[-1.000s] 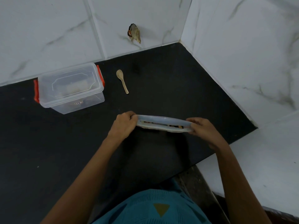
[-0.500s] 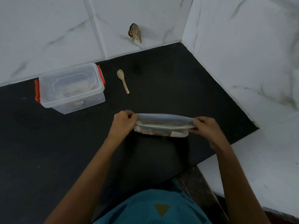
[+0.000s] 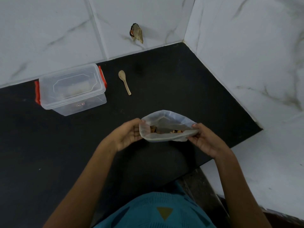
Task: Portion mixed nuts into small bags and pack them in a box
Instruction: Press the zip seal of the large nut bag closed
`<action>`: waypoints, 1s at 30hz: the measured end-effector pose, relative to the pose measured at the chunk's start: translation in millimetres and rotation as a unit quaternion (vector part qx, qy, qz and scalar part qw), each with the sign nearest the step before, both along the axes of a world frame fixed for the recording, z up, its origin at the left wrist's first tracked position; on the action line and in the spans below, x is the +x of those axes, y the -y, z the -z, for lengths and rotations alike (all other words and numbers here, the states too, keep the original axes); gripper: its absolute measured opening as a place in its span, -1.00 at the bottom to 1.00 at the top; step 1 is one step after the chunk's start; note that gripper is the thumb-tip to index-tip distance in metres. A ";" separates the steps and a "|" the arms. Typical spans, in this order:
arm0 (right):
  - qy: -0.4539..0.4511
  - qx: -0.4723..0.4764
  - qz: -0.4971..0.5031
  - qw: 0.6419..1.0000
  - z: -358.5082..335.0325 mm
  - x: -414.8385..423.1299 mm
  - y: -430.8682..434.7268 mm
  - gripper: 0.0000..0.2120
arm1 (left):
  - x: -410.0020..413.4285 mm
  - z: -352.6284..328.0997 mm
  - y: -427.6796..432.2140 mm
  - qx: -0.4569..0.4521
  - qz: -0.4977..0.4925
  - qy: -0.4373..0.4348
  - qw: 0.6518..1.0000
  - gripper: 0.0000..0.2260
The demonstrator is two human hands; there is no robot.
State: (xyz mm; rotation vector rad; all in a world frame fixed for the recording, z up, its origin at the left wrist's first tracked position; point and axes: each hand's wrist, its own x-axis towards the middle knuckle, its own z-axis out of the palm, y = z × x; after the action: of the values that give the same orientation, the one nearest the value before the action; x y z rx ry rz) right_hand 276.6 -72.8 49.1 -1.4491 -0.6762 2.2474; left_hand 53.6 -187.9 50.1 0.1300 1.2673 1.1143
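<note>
Your left hand (image 3: 130,135) pinches the left edge of the clear bag (image 3: 171,120), thumb on the far side of the rim and fingers curled on the near side. Your right hand (image 3: 204,141) pinches the right edge in the same way, fingers curled under the rim. The bag hangs between your two hands with its mouth spread wide and facing up at you. The far wall of the mouth arches away from your fingertips, and the near wall runs almost straight from one hand to the other. The nuts (image 3: 164,131) lie low inside it, in a thin line between your thumbs. Whether the bag's bottom touches the black counter (image 3: 181,76) cannot be told.

The lidded clear box (image 3: 72,89) with red clips sits well beyond your left hand and further to its left. The wooden spoon (image 3: 125,82) lies on the counter beyond your left hand, just right of the box, apart from it.
</note>
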 end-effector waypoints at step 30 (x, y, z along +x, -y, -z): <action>-0.012 0.010 -0.038 0.999 -0.4 1.5 0.5 -0.82 | 2.7 7.9 2.2 0.030 -0.020 -0.061 0.998 -0.91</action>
State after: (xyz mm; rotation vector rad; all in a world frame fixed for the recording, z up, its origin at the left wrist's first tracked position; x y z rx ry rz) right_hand 278.1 -73.3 49.4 -1.4064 -0.7557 2.3062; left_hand 56.3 -190.1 42.3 0.2213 1.3494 1.1937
